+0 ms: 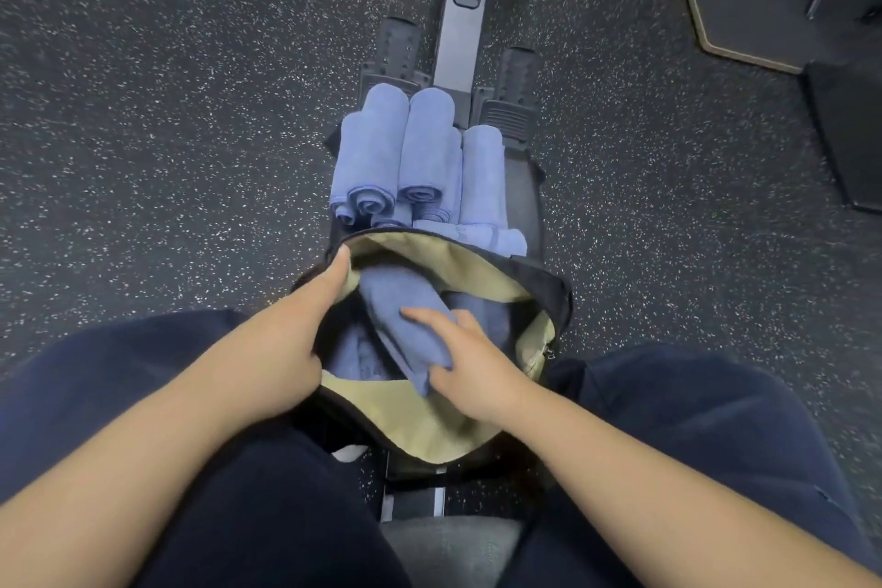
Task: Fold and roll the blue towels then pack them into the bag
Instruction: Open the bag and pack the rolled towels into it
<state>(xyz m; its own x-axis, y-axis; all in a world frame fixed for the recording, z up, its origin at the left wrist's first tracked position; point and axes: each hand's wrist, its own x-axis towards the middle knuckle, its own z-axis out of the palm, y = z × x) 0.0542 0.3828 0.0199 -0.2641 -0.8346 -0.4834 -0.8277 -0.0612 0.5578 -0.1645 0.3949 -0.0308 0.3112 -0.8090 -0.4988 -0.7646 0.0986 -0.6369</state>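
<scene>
Inside bag [420, 434]: rolled towel [405, 325].

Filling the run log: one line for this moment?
phase: packing | right hand: grips rolled towel in bag | left hand: holds bag open | rolled towels waiting beyond bag

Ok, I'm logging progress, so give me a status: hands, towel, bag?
Left hand holds black bag's tan-lined rim open. Right hand grips rolled blue towel inside. More rolled towels wait beyond; nothing blocking.
</scene>
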